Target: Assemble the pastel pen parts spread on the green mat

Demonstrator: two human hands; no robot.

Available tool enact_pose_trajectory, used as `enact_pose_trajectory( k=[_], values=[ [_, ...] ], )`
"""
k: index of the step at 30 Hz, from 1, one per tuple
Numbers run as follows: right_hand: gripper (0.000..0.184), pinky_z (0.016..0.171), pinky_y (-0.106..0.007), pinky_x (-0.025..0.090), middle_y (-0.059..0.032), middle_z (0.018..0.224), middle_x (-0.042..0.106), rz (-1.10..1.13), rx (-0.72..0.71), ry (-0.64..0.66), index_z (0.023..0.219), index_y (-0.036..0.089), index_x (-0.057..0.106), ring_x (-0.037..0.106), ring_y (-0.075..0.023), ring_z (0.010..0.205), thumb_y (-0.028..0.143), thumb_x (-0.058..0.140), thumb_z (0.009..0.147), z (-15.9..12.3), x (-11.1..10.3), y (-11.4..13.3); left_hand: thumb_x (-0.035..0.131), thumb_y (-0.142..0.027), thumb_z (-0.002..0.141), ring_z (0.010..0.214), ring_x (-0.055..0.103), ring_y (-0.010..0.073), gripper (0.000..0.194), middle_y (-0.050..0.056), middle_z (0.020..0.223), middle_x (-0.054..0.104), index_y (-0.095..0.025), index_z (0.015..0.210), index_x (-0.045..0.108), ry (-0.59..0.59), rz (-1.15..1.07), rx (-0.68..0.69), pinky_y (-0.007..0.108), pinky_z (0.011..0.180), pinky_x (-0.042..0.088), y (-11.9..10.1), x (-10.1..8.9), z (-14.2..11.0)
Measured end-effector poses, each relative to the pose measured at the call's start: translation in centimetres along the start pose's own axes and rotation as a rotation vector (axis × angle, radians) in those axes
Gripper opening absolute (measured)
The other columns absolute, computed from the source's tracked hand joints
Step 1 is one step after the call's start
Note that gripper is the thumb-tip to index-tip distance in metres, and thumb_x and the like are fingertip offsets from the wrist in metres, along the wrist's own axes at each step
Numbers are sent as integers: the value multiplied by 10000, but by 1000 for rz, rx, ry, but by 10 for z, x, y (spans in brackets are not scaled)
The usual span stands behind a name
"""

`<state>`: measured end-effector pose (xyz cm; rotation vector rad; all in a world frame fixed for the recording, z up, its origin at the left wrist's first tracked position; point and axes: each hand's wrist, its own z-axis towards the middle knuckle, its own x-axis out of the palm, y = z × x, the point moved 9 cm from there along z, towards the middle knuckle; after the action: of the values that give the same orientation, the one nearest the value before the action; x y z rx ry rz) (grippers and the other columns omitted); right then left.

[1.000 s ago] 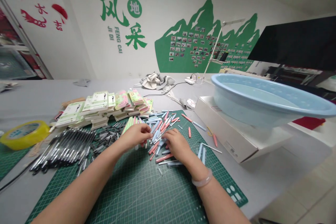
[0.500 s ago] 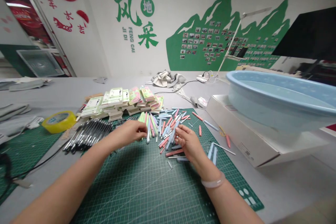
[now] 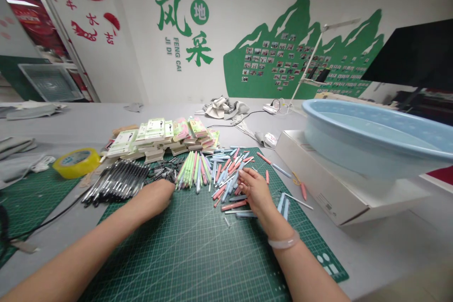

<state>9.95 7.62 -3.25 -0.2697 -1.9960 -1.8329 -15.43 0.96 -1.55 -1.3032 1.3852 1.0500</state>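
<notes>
My left hand (image 3: pixel 158 196) is low over the mat, beside the small black pen parts (image 3: pixel 166 169) and the left edge of a pile of green, pink and purple pens (image 3: pixel 193 170). Its fingers are turned away and blurred, so what they hold, if anything, is hidden. My right hand (image 3: pixel 256 188) has thumb and fingers closed on a light blue pen barrel (image 3: pixel 236 178). Under and around it lie loose blue and red barrels (image 3: pixel 233 206) and thin white refills. A row of black pens (image 3: pixel 118 184) lies left of my left hand.
A green cutting mat (image 3: pixel 198 250) covers the front of the table. Stacked small boxes (image 3: pixel 155 134) stand behind the pens. Yellow tape (image 3: pixel 77 163) lies at left. On the right, a blue basin (image 3: pixel 361 151) rests on a white box (image 3: pixel 329 188). Cloth (image 3: pixel 221 107) lies at the back.
My left hand has moved left and slightly down, away from the coloured pens towards the black parts. My right hand stays nearly in place. The view has shifted slightly.
</notes>
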Motion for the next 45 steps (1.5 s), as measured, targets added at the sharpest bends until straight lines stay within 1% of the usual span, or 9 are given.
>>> enact_pose_trajectory(
  k=[5, 8, 10, 15, 21, 27, 32, 37, 45],
  values=[
    [185, 414, -179, 394, 16, 594, 551, 53, -33, -88, 727, 163, 612, 499, -92, 499, 286, 715, 634, 6, -19, 8, 530, -220, 683, 697, 577, 166, 128, 10, 772, 644, -237, 760, 631, 48, -179, 373, 231, 555, 360, -76, -2, 4],
    [132, 469, -182, 416, 3, 647, 592, 84, -58, -171, 692, 168, 610, 534, -103, 567, 251, 685, 624, 8, -34, 14, 516, -239, 716, 712, 562, 155, 113, 7, 805, 633, -231, 781, 608, -42, -218, 463, 228, 572, 352, -110, -10, 9],
    [80, 513, -195, 434, -6, 670, 615, 73, -83, -217, 659, 167, 607, 553, -116, 610, 230, 646, 627, 8, -42, 19, 498, -266, 749, 710, 555, 153, 108, 8, 811, 627, -229, 793, 589, -94, -234, 465, 230, 571, 340, -120, -13, 16],
    [50, 547, -237, 450, -32, 691, 645, 102, -108, -258, 629, 163, 589, 558, -132, 602, 208, 574, 613, 10, -52, 24, 477, -290, 794, 704, 552, 161, 99, 15, 786, 623, -221, 813, 546, -169, -273, 356, 233, 558, 313, -119, -17, 45],
    [83, 352, -183, 209, 4, 558, 572, 194, -102, -272, 642, 159, 566, 353, -57, 378, 204, 547, 575, 16, -62, 26, 513, -228, 784, 781, 547, 157, 63, 15, 833, 610, -208, 825, 556, -210, -381, 389, 232, 654, 357, -134, -12, 56],
    [157, 353, -193, 186, 20, 555, 552, 164, -86, -251, 720, 169, 579, 339, -60, 378, 174, 566, 564, 19, -61, 23, 506, -225, 783, 820, 553, 166, 105, 24, 864, 612, -214, 839, 594, -293, -395, 412, 242, 688, 382, -137, -26, 69],
    [152, 353, -193, 180, 28, 532, 537, 141, -74, -255, 712, 170, 561, 334, -60, 375, 171, 566, 560, 19, -59, 21, 530, -186, 735, 840, 588, 191, 156, 46, 869, 662, -219, 803, 667, -260, -259, 273, 257, 708, 401, -131, -46, 129],
    [155, 349, -180, 174, 36, 525, 527, 166, -65, -256, 733, 166, 551, 325, -53, 371, 169, 530, 580, 20, -60, 19, 526, -188, 737, 902, 597, 214, 206, 78, 915, 682, -204, 854, 694, -277, -227, 227, 280, 763, 419, -142, -61, 188],
    [154, 353, -178, 175, 42, 525, 519, 131, -51, -234, 730, 164, 559, 321, -49, 374, 158, 516, 583, 21, -57, 18, 546, -224, 816, 993, 576, 244, 211, 150, 1046, 622, -134, 974, 653, -234, -170, 163, 339, 813, 453, -178, -56, 234]
  ],
)
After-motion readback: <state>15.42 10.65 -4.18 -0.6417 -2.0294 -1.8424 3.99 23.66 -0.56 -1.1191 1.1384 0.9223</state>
